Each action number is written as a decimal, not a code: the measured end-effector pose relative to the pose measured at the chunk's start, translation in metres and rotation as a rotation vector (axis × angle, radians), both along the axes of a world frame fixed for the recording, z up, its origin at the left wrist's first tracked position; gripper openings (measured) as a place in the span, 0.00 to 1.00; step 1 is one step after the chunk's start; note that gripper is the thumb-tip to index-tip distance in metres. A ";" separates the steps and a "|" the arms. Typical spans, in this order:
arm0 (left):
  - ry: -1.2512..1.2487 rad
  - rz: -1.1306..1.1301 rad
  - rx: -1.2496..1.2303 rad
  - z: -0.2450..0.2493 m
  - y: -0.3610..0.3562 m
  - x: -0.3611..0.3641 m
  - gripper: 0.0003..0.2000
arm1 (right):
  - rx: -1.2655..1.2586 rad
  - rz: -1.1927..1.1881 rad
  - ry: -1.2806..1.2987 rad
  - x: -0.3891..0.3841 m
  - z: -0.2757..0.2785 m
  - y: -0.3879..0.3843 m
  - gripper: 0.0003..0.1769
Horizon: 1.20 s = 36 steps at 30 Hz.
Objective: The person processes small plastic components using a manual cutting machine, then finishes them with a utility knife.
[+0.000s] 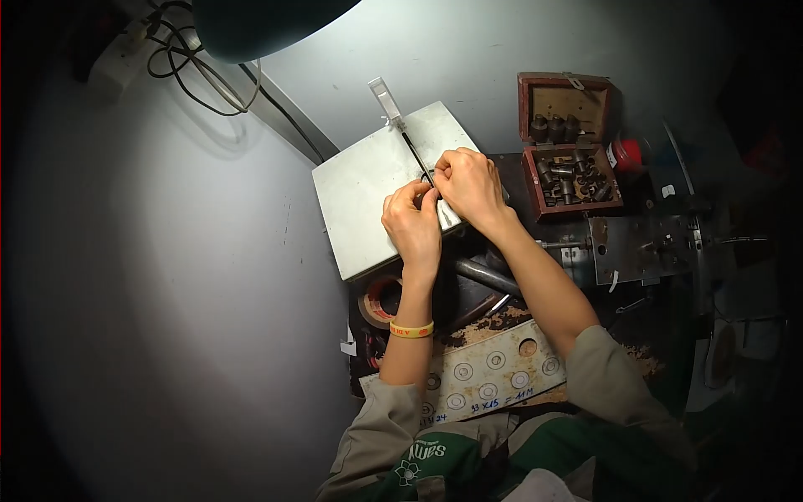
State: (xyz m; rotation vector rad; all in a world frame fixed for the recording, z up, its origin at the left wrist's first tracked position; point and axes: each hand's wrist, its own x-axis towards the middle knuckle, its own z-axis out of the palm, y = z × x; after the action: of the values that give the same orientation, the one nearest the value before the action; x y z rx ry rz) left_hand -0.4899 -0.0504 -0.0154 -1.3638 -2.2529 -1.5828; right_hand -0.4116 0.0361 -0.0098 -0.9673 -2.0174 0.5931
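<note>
My left hand [413, 224] is over the front part of a pale, box-shaped block [365, 201], its thumb and fingertips pinched together. My right hand [470, 186] is just to the right, fingers curled in, its fingertips close to the left ones. Between and above them a thin dark rod or strip [416, 156] runs up the top of the block to a clear plastic piece [386, 101] at the far edge. Whatever lies between the fingertips is too small and covered to make out. A small white piece with a dark slot [447, 214] shows below the hands.
A wooden box [536, 199] of metal parts stands open at the right, near a metal fixture [636, 247]. Closer in are a tape roll [368, 308], a dark metal tube [485, 274] and a marked board with circles [477, 368]. A lamp shade [259, 29] hangs overhead.
</note>
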 end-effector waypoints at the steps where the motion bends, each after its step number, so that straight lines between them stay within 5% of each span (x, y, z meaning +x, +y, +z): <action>1: -0.003 -0.001 0.000 0.000 0.000 0.000 0.08 | -0.002 0.004 0.003 0.000 0.001 0.000 0.05; 36: -0.062 0.017 -0.011 0.001 -0.001 0.002 0.08 | -0.007 0.022 0.033 0.001 0.003 -0.001 0.05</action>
State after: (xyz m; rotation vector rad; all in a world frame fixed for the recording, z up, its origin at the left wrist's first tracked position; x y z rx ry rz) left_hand -0.4883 -0.0518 -0.0146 -1.3123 -2.3051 -1.6323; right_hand -0.4102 0.0350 -0.0072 -0.9345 -2.0000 0.6247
